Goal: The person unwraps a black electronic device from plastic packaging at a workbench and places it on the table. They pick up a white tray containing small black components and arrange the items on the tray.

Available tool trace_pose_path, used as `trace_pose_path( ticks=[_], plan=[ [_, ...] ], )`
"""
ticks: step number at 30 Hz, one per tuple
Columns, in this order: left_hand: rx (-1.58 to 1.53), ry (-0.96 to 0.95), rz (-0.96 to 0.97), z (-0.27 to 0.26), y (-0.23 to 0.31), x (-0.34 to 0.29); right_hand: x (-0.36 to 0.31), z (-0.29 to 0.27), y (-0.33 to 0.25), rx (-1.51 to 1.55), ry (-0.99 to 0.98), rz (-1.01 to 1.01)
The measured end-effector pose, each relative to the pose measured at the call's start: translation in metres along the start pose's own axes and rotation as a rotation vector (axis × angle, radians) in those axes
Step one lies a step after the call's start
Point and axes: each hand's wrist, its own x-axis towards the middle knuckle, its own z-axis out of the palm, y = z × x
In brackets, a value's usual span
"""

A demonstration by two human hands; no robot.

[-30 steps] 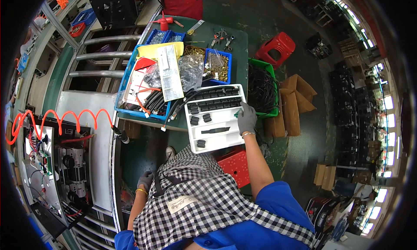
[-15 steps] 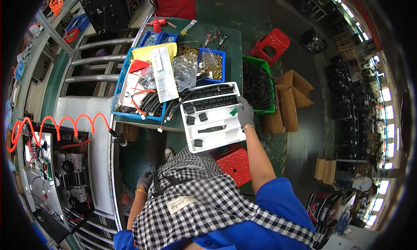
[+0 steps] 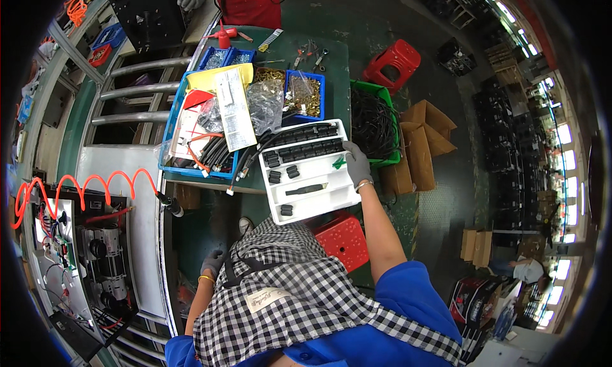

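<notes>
A white compartment tray point(image 3: 305, 212) juts out from the near edge of the green table, tilted in the view. My right hand point(image 3: 358, 164), in a grey glove, is closed on the tray's right rim. Inside the tray lie rows of black ribbed cylindrical parts point(image 3: 312, 151), a few loose ones, a small green piece point(image 3: 339, 163) and a dark flat tool point(image 3: 306, 190). My left hand point(image 3: 213, 263), also gloved in grey, hangs low beside my checked apron point(image 3: 280, 284); its fingers are partly hidden, and I see nothing in it.
Left of the tray, a blue bin point(image 3: 167, 151) holds cables, papers and plastic bags. Behind it a blue box of brass fittings point(image 3: 306, 99) stands on the table. A green crate of black cables point(image 3: 376, 126), cartons point(image 3: 417, 153) and red stools point(image 3: 341, 239) stand close by.
A co-worker's gloved hand has come into view at the top, by the black panel. The table and tray sit slightly further left in the picture; my right hand stays on the tray rim.
</notes>
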Motion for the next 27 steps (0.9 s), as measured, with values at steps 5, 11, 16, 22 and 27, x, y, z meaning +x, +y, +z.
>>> trace_pose_path(
  ticks=[5,11,16,22,27],
  plan=[
    [-0.032,0.018,-0.046,-0.009,0.026,-0.012,-0.004,-0.001,-0.005,-0.142,0.011,-0.036],
    [-0.096,0.018,-0.068,-0.012,0.027,-0.019,-0.003,-0.004,-0.024,-0.322,0.033,-0.072],
    [-0.022,0.05,-0.048,-0.004,0.009,-0.016,0.005,0.003,-0.029,-0.372,0.093,-0.096],
    [-0.014,0.072,-0.063,-0.001,0.005,-0.023,0.011,0.005,-0.026,-0.308,0.058,-0.102],
    [-0.066,0.082,-0.064,0.003,0.002,-0.022,0.004,0.005,-0.023,-0.306,0.091,-0.104]
  ],
)
